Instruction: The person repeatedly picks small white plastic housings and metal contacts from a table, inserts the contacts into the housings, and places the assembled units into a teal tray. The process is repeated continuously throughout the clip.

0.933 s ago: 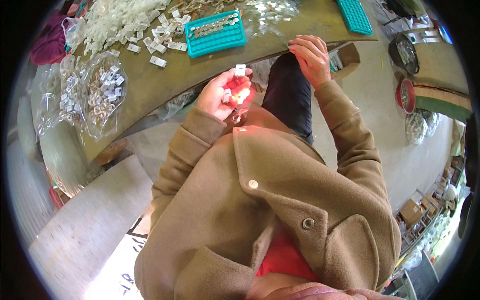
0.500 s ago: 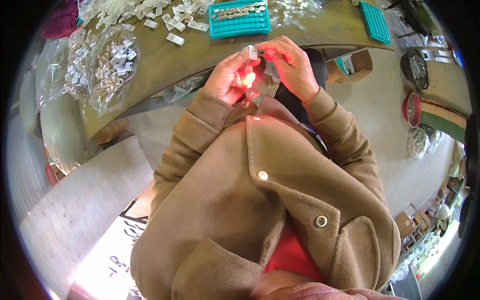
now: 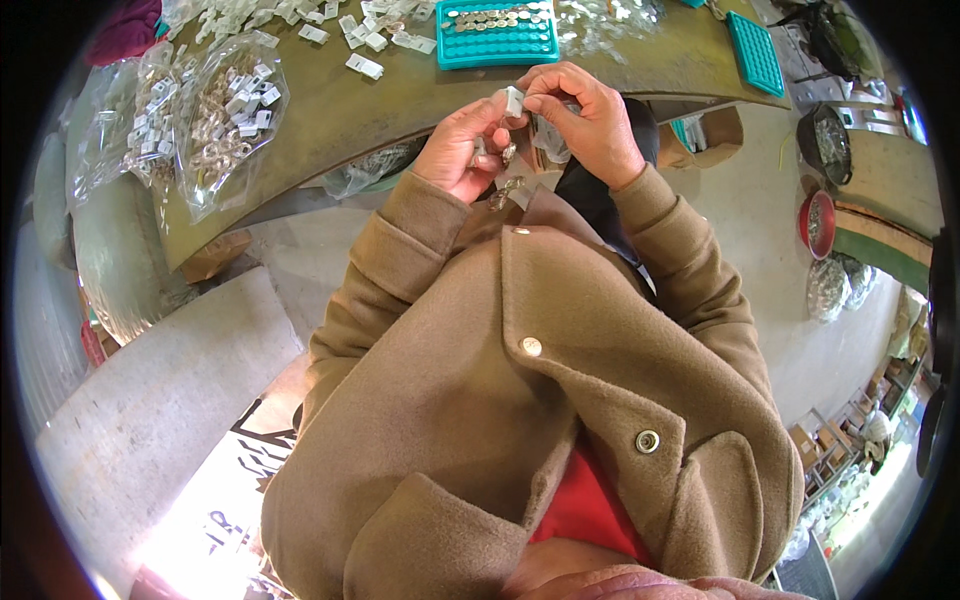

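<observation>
My left hand (image 3: 460,148) is closed, thumb and fingers pinching a small white plastic battery case (image 3: 514,101) near the table's front edge. Fingertips of my right hand (image 3: 590,118) close on the right side of the same case. Below it, a shiny coil of light-string wire (image 3: 508,192) hangs near the front of my coat, unlit. Another small pale piece shows between the lower fingers of my left hand, too small to name.
Clear bags (image 3: 235,130) of white cases with coiled wires lie at the left of the table (image 3: 340,115). Loose white cases (image 3: 365,66) lie at the back. A teal tray (image 3: 497,48) holds round coin cells; another teal tray (image 3: 755,53) is at the right. An open carton (image 3: 718,140) stands below.
The red glow by my left hand has gone out. My right fingers have closed in on the white case. The view has shifted slightly.
</observation>
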A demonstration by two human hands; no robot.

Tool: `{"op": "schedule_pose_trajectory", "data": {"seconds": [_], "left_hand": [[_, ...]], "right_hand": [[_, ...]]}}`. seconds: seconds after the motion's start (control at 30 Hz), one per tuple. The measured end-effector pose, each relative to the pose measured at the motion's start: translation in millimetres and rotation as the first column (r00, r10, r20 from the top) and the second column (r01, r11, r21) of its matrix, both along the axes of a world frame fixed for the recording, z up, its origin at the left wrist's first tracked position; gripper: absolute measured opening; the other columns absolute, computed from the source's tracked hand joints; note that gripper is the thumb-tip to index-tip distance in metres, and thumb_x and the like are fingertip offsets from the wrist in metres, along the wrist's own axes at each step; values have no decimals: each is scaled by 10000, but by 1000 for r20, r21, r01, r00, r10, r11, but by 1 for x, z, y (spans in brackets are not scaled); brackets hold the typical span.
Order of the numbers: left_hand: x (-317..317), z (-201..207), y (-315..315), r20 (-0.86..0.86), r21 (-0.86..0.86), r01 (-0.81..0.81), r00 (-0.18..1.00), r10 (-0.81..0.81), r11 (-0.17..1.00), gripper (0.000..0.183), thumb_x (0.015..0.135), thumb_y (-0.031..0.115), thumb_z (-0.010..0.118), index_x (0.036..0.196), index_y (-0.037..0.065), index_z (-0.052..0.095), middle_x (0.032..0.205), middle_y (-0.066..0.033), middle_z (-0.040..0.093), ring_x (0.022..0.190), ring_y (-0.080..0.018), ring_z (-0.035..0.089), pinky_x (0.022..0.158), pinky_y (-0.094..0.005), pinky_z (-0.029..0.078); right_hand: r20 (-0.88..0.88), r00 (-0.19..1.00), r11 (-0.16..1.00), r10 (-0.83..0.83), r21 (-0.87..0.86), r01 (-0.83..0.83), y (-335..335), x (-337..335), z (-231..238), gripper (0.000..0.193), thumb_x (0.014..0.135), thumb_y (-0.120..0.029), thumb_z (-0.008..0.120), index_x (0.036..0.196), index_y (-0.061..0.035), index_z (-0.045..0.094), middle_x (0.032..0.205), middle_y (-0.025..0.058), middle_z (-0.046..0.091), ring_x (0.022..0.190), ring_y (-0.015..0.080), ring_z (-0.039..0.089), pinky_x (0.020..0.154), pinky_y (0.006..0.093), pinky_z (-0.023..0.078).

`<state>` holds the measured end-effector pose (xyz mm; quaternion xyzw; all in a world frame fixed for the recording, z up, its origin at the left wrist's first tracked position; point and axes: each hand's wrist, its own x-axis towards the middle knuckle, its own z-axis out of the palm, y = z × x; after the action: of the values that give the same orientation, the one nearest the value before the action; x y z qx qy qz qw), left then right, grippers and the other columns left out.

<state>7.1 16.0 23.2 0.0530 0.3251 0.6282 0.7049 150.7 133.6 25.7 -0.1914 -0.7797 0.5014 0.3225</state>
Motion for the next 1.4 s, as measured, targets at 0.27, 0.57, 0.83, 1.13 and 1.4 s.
{"op": "schedule_pose_trajectory", "data": {"seconds": [0.27,0.57,0.83,1.13,1.4], "left_hand": [[-4,-5,-5,-185,-109,-18,983,-3,994,177,960,241,608,1009,71,606,902,-18,640,597,23,507,398,-101,336],[-15,-7,-6,-17,-148,-23,1000,21,989,199,947,274,628,1002,84,608,855,4,644,593,29,513,406,-109,325],[-18,-14,-4,-18,-157,43,999,-46,987,189,944,251,633,980,69,601,861,-29,648,581,28,518,400,-102,332],[-24,4,-4,-320,-163,14,945,-66,986,186,949,253,608,997,74,611,831,-26,635,608,-14,519,423,-144,330],[-80,42,-21,-512,-43,-282,830,222,958,260,993,220,490,1168,84,626,744,25,607,562,4,473,419,-145,326]], "right_hand": [[142,985,991,98,-106,-83,4,-3,7,113,858,-76,668,920,18,665,828,83,688,769,101,622,717,262,510],[131,987,964,96,-259,-60,3,-10,3,116,870,-84,662,938,10,668,806,55,684,740,74,589,679,262,500],[236,945,959,227,-226,-174,13,-11,5,75,859,-20,645,925,16,640,825,55,648,766,92,578,689,266,490],[316,845,845,431,187,-501,42,-35,29,83,834,-26,645,907,4,617,829,122,623,764,287,611,686,349,493],[208,928,922,309,174,-346,41,-97,48,126,885,-143,624,864,-19,611,730,140,614,678,321,609,619,382,478]]}}
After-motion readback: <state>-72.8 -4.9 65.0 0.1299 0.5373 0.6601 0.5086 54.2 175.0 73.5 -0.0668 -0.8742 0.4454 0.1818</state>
